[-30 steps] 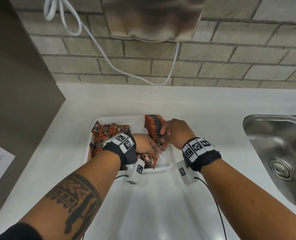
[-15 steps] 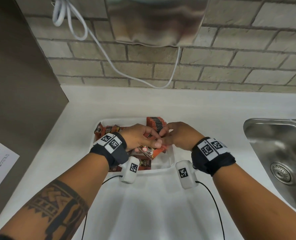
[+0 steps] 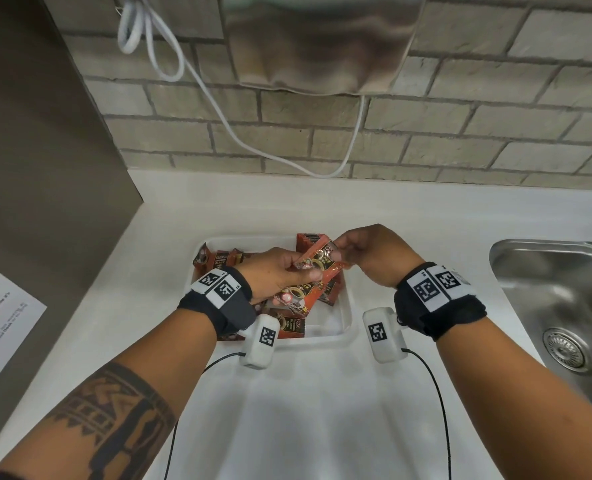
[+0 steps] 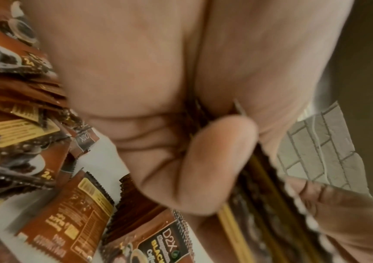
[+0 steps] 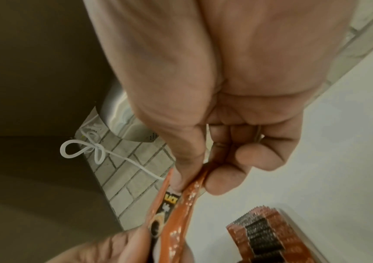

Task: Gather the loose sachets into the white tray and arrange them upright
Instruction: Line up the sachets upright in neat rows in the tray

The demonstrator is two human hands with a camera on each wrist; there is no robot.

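Orange sachets (image 3: 317, 263) pinched between left hand (image 3: 273, 271) and right hand (image 3: 374, 254).

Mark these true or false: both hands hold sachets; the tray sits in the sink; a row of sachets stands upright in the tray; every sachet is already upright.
1. True: the left hand and right hand pinch coffee sachets between them.
2. False: the white tray rests on the counter, left of the sink.
3. True: an upright row stands at its far side.
4. False: loose sachets lie flat.

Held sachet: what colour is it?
Sachet: orange with a black label, clearest in the head view.
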